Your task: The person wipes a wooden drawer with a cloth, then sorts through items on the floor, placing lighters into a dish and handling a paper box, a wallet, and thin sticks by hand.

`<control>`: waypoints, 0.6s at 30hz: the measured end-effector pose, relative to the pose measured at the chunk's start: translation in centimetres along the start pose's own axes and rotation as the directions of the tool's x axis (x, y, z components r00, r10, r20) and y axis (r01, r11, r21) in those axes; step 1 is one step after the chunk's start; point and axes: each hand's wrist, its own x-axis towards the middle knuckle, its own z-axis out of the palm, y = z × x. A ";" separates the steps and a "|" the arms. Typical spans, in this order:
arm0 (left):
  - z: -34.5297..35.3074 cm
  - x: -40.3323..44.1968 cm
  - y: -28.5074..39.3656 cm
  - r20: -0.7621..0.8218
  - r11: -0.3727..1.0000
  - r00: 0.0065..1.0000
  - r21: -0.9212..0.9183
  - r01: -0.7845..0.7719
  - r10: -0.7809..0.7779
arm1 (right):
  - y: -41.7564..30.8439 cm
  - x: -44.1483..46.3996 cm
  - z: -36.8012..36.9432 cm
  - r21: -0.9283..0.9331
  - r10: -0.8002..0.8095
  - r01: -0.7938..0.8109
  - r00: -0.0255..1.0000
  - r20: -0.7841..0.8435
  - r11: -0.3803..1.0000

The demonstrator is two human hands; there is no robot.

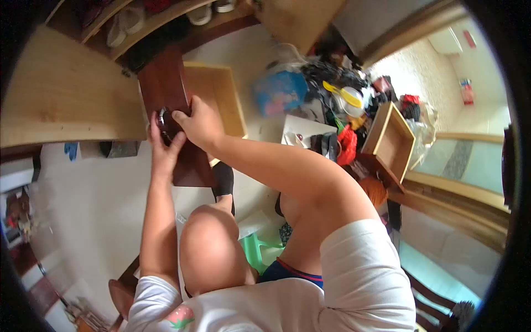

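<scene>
A drawer (237, 99) with a pale inside and a dark reddish-brown front panel (166, 74) stands on the floor before me. Against the panel is a dark, shiny round piece with a bright ridged rim (167, 123), perhaps a drawer handle. My left hand (164, 145) curls around its near side, thumb and fingers closed on it. My right hand (200, 124) comes over the panel's edge, with its thumb pressed on the round piece. The other right fingers are bent at the edge and partly hidden behind it.
A second drawer (394, 141) lies at the right beside a heap of bags, a blue bag (281, 93), a yellow-handled item (343, 95) and a red bag (347, 145). Shoes (126, 25) sit on shelves above. A green stool (257, 252) is under me.
</scene>
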 end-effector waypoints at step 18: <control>7.0 2.5 0.8 0.088 0.865 0.990 0.498 0.055 -0.114 | 24.4 -18.3 -22.3 0.202 0.250 -0.177 0.865 -0.434 0.963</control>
